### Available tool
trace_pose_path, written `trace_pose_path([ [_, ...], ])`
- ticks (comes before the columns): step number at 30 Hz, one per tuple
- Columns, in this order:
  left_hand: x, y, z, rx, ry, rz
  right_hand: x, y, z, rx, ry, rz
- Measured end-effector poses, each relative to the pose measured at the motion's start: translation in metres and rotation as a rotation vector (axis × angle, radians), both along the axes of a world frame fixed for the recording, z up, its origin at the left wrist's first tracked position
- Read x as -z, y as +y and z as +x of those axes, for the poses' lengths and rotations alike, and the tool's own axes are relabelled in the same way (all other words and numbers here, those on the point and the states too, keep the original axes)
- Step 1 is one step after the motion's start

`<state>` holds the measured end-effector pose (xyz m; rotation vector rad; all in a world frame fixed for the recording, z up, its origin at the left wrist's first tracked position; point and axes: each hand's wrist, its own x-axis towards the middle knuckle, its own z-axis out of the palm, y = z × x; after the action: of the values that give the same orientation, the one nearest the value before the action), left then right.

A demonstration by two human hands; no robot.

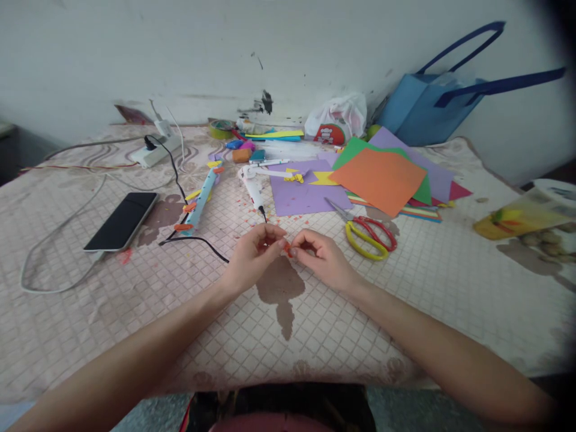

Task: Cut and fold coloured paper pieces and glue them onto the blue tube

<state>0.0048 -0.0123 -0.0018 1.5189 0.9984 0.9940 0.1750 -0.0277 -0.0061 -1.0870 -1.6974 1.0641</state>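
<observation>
Between my fingertips, over the middle of the table, is a small orange piece, perhaps paper or foam; its exact shape is mostly hidden. My left hand pinches it from the left, and my right hand pinches it from the right. Just beyond my hands lies a white glue gun with a black cord. Scissors with yellow and red handles rest to the right of my right hand. Left of the glue gun is a light blue strip with orange and yellow pieces attached along it.
A purple sheet and a stack topped by an orange sheet lie behind. A phone with a cable and a power strip are at left. A blue bag and a tilted plastic cup stand right.
</observation>
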Motion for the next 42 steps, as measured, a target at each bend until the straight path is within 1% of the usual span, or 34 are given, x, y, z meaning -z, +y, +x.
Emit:
trace_pose_path([
  [3, 0.0, 0.0, 0.001, 0.047, -0.016, -0.043, -0.002, -0.001, 0.0, 0.054, 0.013, 0.0],
  [6, 0.002, 0.0, 0.002, 0.084, -0.057, -0.077, -0.002, 0.001, 0.0, 0.042, 0.047, -0.053],
  [9, 0.002, 0.001, 0.002, 0.052, -0.078, -0.099, 0.0, 0.003, 0.001, 0.007, 0.067, -0.116],
  [12, 0.002, 0.002, 0.001, 0.015, -0.09, -0.136, 0.001, 0.004, 0.003, 0.009, 0.067, -0.148],
  [15, 0.002, 0.002, 0.001, -0.016, -0.096, -0.18, 0.002, 0.005, 0.004, 0.053, 0.046, -0.117],
  [18, 0.003, 0.002, 0.001, -0.016, -0.11, -0.203, 0.004, 0.005, 0.003, 0.076, 0.018, -0.069],
  [22, 0.002, 0.0, 0.002, 0.01, -0.127, -0.218, 0.004, 0.004, 0.002, 0.046, 0.016, -0.07],
  [29, -0.001, -0.003, 0.003, 0.041, -0.151, -0.301, 0.002, 0.004, 0.003, -0.006, 0.016, -0.045],
  [35, 0.0, -0.002, 0.002, 0.084, -0.166, -0.303, 0.0, 0.004, 0.005, -0.023, 0.011, -0.052],
  [39, 0.001, -0.003, 0.003, 0.091, -0.192, -0.308, -0.005, 0.002, 0.004, 0.025, -0.073, 0.022],
  [42, 0.003, -0.003, 0.003, 0.106, -0.203, -0.309, -0.007, 0.0, 0.004, 0.035, -0.121, 0.078],
])
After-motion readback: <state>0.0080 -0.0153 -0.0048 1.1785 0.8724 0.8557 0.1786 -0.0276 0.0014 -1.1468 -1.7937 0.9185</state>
